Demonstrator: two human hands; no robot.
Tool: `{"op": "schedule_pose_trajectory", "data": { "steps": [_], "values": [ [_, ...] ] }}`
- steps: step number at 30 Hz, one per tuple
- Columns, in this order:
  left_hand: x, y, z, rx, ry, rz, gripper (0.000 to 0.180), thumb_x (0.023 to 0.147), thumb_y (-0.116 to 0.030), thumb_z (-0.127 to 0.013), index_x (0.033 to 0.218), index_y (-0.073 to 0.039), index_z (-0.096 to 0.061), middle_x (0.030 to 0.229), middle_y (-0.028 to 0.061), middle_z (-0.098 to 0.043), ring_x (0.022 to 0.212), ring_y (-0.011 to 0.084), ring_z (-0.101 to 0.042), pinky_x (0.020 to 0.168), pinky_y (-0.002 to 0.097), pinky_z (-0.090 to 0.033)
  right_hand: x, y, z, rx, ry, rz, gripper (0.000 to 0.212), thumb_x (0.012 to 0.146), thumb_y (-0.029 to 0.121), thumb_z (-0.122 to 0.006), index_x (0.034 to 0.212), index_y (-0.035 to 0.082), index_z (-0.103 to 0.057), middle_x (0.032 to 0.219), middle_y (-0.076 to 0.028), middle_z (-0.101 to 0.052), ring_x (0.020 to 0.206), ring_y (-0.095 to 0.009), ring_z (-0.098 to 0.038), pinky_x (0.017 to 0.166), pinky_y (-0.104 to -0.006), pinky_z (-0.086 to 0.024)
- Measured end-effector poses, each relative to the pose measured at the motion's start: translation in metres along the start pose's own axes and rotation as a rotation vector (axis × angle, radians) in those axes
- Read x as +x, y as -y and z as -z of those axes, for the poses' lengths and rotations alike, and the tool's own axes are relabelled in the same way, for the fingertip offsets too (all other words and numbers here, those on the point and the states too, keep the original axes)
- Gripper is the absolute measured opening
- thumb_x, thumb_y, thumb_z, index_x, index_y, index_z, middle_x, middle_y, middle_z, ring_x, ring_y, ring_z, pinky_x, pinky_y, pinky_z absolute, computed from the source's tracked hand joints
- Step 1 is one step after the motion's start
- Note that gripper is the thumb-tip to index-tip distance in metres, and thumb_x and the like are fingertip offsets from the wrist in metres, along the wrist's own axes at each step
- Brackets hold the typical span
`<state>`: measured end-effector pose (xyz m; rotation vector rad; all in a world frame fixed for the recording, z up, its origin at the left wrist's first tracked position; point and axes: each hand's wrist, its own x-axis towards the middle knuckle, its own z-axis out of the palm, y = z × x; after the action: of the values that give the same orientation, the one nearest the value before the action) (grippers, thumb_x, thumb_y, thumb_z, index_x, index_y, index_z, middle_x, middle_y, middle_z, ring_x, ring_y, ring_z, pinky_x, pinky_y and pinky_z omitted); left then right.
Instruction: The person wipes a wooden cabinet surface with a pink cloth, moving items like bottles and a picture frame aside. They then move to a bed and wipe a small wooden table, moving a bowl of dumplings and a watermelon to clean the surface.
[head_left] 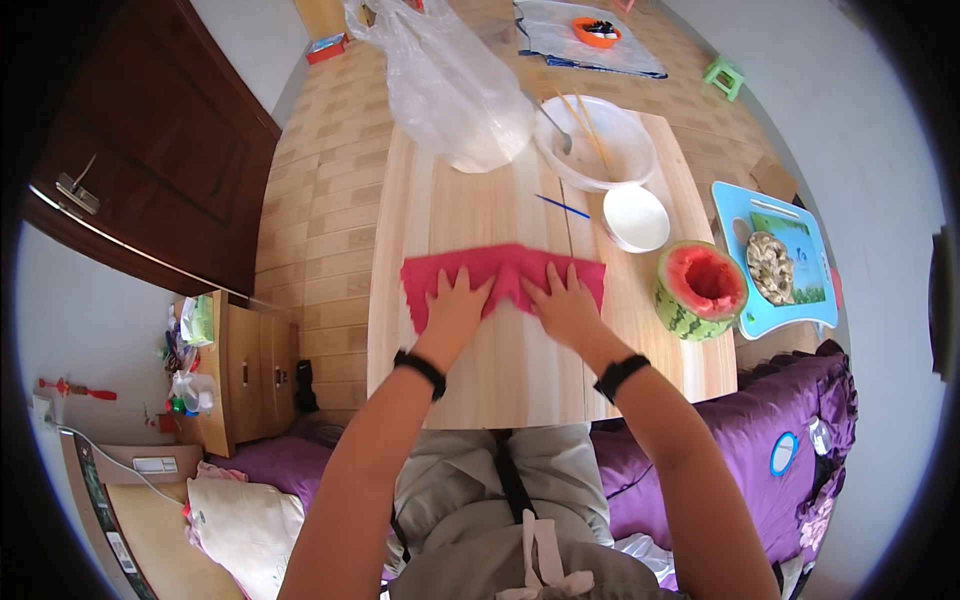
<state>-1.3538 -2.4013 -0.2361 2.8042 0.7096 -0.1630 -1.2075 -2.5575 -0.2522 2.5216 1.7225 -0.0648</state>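
Observation:
A red cloth (505, 262) lies spread on the wooden table (480, 370), bunched up a little at its middle. On its left part my left hand (458, 305) rests flat with fingers spread. My right hand (562, 303) presses the right part the same way, fingers stretched out. Both thumbs point inward at the raised fold between them. Beyond the right hand stand a hollowed watermelon (675, 305) with red flesh inside and a white bowl (636, 219). A thin blue stick (563, 206) lies on the table past the cloth.
A large translucent bowl (640, 160) with chopsticks (590, 135) and a spoon (565, 140) stands at the far right, beside a clear plastic bag (455, 100). Right of the table is a blue folding tray table (760, 320). A purple-covered bed (690, 470) lies near right.

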Motion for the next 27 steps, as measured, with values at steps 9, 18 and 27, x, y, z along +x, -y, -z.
{"op": "schedule_pose_trajectory", "data": {
  "steps": [9,18,27],
  "values": [
    [-0.182,-0.041,-0.019,0.059,0.068,-0.212,0.054,0.087,-0.017,-0.054,0.139,-0.03,-0.046,0.145,0.0233,-0.035,0.129,0.054,-0.034,0.093,0.0696,-0.039,-0.183,0.023,0.016,0.122,-0.018,0.178,0.048,0.09,0.032,-0.054,0.137,0.026,-0.048,0.143,-0.024,-0.041,0.125,-0.053,-0.041,0.098,-0.0529,-0.042],
    [-0.089,-0.047,-0.019,-0.016,0.042,-0.057,0.055,0.087,-0.024,-0.06,0.14,-0.033,-0.045,0.149,0.0229,-0.03,0.13,0.0553,-0.03,0.095,0.0694,-0.037,-0.123,0.013,0.018,0.093,0.033,0.093,0.05,0.091,0.043,-0.053,0.138,0.03,-0.046,0.14,-0.026,-0.044,0.116,-0.057,-0.047,0.079,-0.0534,-0.054],
    [0.055,-0.02,0.018,-0.088,0.171,0.154,0.048,0.093,-0.031,-0.053,0.14,-0.036,-0.042,0.153,0.0181,-0.024,0.136,0.0528,-0.022,0.097,0.0718,-0.034,0.062,-0.014,-0.012,0.103,0.221,-0.159,0.048,0.096,0.05,-0.038,0.142,0.036,-0.038,0.148,-0.027,-0.031,0.123,-0.064,-0.034,0.1,-0.0606,-0.038]
  ]
}}
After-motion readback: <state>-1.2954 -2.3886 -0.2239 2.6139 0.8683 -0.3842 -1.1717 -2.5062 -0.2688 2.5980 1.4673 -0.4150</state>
